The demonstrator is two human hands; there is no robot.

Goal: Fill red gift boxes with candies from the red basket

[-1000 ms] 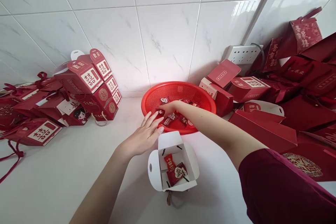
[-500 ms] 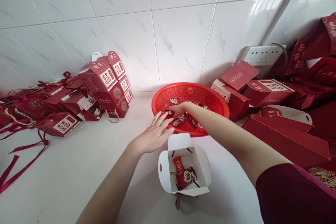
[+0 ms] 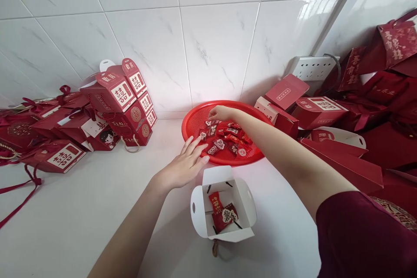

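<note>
In the head view, my right hand (image 3: 220,114) is over the far left of a red plastic basket (image 3: 196,120). Its fingers are pinched on a small wrapped candy (image 3: 208,124). Several red and dark red wrapped candies (image 3: 219,144) lie in the basket. My left hand (image 3: 185,165) rests at the basket's near left rim, fingers stretched out and holding nothing. In front of the basket stands an opened white-lined gift box (image 3: 216,175), its flaps folded outward. A red candy (image 3: 215,202) and a dark red candy packet (image 3: 224,218) lie inside.
Red gift boxes (image 3: 122,95) are stacked at the left, with more ribboned boxes (image 3: 58,156) beside them. Further red boxes (image 3: 342,160) crowd the right side. A white power strip (image 3: 311,68) leans near the tiled wall (image 3: 218,43).
My right hand has lifted from among the candies and moved toward the far side of the basket. My left hand stays by the rim. The whole view has shifted slightly.
</note>
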